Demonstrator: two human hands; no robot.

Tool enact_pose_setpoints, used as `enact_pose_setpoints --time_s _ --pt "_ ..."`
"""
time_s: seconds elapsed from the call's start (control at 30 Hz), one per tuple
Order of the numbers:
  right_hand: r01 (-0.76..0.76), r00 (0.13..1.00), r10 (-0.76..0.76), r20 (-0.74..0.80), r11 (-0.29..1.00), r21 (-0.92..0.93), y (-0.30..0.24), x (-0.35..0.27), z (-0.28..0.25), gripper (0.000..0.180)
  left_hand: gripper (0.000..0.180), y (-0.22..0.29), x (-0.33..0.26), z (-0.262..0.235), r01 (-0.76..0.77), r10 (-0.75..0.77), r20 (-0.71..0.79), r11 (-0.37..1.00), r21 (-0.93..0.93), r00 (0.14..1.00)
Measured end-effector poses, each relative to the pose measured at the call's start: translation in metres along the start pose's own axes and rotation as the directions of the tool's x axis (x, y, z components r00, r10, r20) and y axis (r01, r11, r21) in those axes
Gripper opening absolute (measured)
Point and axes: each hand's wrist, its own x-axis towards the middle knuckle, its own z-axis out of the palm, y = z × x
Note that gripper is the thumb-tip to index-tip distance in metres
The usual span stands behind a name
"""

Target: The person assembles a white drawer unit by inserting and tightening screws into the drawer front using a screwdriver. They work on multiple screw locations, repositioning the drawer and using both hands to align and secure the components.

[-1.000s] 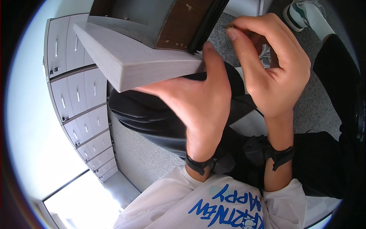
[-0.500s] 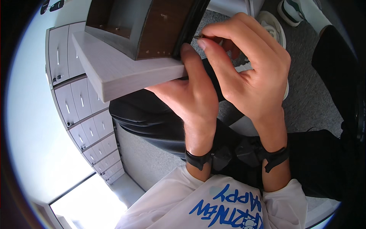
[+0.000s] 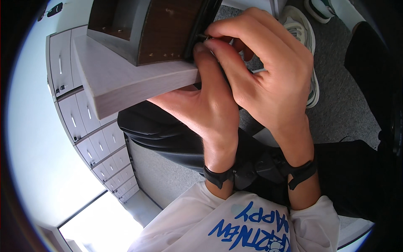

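A dark brown, grey-edged wooden box (image 3: pixel 166 35) rests on a pale wood-look panel (image 3: pixel 134 80) at the upper middle. My left hand (image 3: pixel 214 107) grips the panel's near right corner from below. Its thumb presses up by the box's dark side edge, while its fingers are hidden underneath. Thumb and forefinger of my right hand (image 3: pixel 273 71) pinch a small screw-like metal piece (image 3: pixel 205 38) against that dark edge, just beyond the left thumb tip. Most of the piece is covered by the fingertips.
Grey drawer cabinets (image 3: pixel 86 113) with keys in some locks line the left side. My black-trousered leg (image 3: pixel 163 130) lies below the panel. At the upper right are a beige shoe (image 3: pixel 308 35) and another person's shoe (image 3: pixel 320 10) on grey carpet (image 3: pixel 336 84).
My right fingertips have moved left and in against the box's dark edge with the small piece. The box and panel have shifted slightly left, and my left thumb has followed.
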Motion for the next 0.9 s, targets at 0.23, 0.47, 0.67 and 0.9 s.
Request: enact_pose_setpoints --time_s 0.23,0.47,0.67,0.9 --pt "0.02 0.998 -0.018 0.054 0.999 -0.05 -0.003 0.006 -0.001 0.015 0.044 0.0 -0.001 -0.001 0.035 -0.036 -0.014 0.999 -0.028 0.999" --pt "0.037 0.998 -0.035 0.045 0.998 -0.056 -0.003 0.007 0.001 0.016 0.045 0.002 -0.003 0.001 0.062 -0.064 -0.05 0.997 -0.045 0.997" --pt "0.053 0.998 -0.051 0.041 0.997 -0.059 -0.004 0.009 0.001 0.016 0.047 -0.001 -0.003 -0.002 0.034 -0.035 -0.031 0.999 -0.027 0.999" --pt "0.111 0.993 -0.108 0.04 0.991 -0.075 -0.006 0.014 -0.001 0.017 0.05 -0.001 -0.002 -0.003 0.026 -0.025 -0.042 1.0 0.005 0.999"
